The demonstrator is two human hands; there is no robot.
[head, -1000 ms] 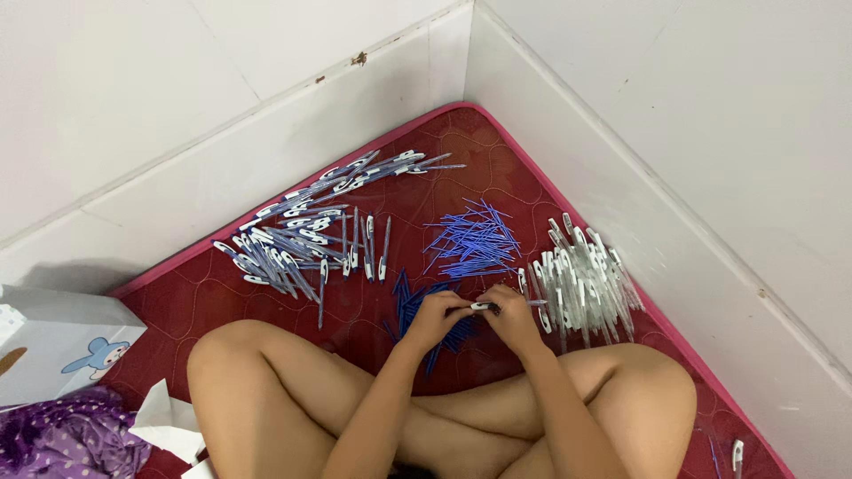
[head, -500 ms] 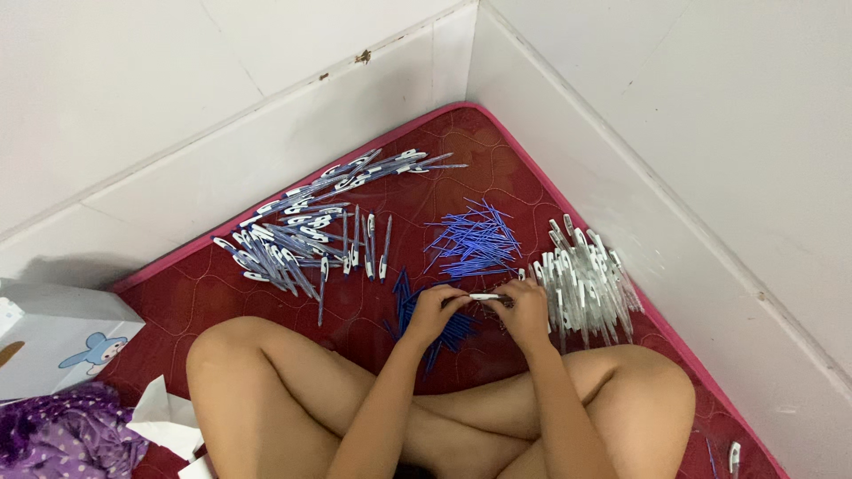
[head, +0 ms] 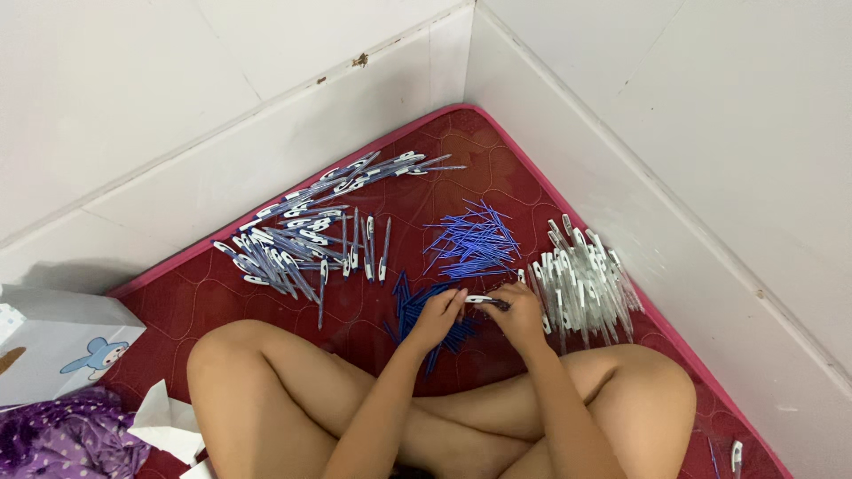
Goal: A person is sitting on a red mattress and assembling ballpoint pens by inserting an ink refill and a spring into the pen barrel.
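A person sits cross-legged on a red mattress set in a room corner. Just past the knees, the left hand and right hand meet, fingers pinched shut on the two ends of one pen, held level between them. Under the hands lies a pile of dark blue pen parts. Right of the right hand is a heap of clear pen barrels. Beyond the hands lies a loose bundle of blue refills, and farther left a spread of assembled pens runs toward the white wall. A white box stands at near left.
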